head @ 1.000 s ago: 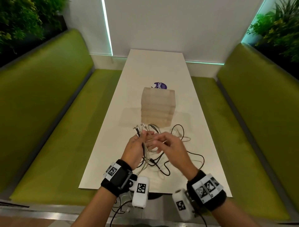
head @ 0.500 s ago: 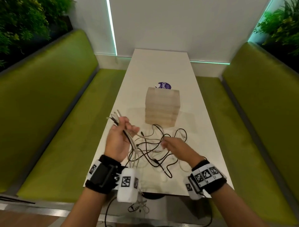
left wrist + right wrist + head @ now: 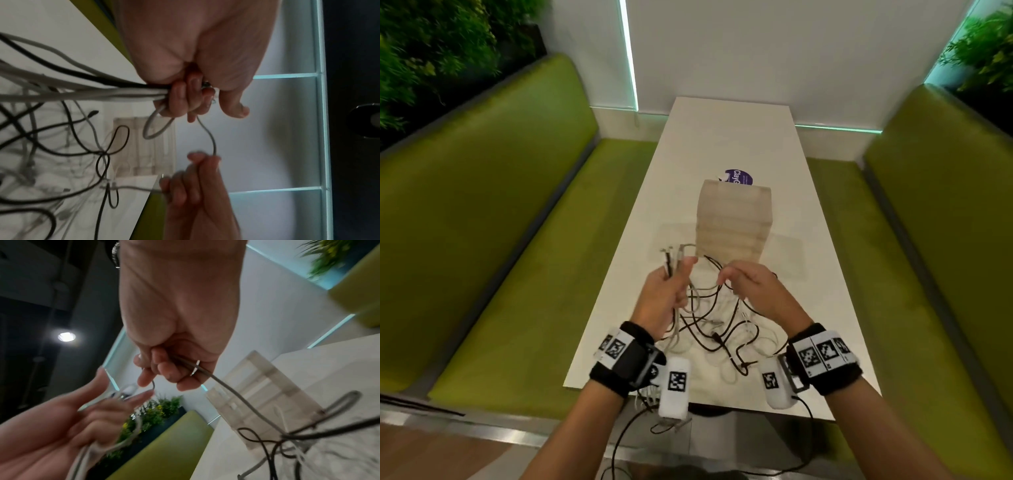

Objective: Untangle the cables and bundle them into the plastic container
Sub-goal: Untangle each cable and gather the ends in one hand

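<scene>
A tangle of black and grey-white cables (image 3: 717, 320) lies on the near end of the white table (image 3: 726, 137). My left hand (image 3: 664, 294) grips a bundle of several cables (image 3: 115, 91), their plug ends (image 3: 671, 255) sticking out above the fist. My right hand (image 3: 748, 284) holds one grey cable (image 3: 222, 384) that loops across to the left hand (image 3: 193, 100). The clear plastic container (image 3: 734, 222) stands upright just beyond both hands; it also shows in the right wrist view as the plastic container (image 3: 261, 395).
A purple round sticker (image 3: 739, 176) lies on the table behind the container. Green benches (image 3: 517, 205) run along both sides, with plants at the upper corners. Wrist-camera leads hang below the table's near edge (image 3: 688, 401).
The left hand, held out to the left half a second ago, has come back toward the middle. The right hand has risen off the tangle and now holds a grey cable close to the left hand.
</scene>
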Action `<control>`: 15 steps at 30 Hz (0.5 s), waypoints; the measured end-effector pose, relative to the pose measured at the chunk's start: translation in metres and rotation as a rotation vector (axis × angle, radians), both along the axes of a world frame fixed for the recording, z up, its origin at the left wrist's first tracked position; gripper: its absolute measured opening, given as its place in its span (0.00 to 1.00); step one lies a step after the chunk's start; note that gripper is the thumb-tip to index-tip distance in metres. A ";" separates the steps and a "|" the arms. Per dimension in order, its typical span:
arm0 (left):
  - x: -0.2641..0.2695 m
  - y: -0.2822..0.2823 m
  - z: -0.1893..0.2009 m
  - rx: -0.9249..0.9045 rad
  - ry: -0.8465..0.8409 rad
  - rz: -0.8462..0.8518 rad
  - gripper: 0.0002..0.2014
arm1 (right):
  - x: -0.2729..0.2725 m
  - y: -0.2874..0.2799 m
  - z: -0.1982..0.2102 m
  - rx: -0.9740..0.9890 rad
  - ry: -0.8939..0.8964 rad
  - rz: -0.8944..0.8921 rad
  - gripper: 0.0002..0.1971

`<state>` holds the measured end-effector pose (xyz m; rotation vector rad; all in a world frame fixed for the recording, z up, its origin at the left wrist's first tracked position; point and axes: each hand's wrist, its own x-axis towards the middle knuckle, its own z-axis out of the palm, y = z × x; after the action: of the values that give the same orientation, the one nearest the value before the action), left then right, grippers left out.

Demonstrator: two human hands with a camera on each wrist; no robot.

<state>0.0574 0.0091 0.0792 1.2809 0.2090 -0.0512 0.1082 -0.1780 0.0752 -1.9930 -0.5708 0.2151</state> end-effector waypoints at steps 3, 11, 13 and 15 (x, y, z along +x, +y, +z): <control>0.005 -0.023 0.003 0.016 0.003 -0.036 0.25 | -0.005 0.008 -0.003 -0.063 -0.040 0.123 0.11; 0.010 -0.006 0.024 -0.183 -0.071 0.155 0.15 | 0.006 -0.015 -0.023 -0.252 0.028 0.084 0.15; 0.008 0.016 0.038 -0.248 -0.130 0.229 0.16 | 0.015 -0.031 -0.036 -0.293 0.052 0.008 0.16; 0.006 0.040 0.048 -0.295 -0.189 0.304 0.17 | 0.025 -0.048 -0.050 -0.351 0.050 -0.058 0.17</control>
<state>0.0639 0.0492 0.1272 0.9425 0.2223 0.2885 0.1327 -0.2263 0.0255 -2.3325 -0.4659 0.3482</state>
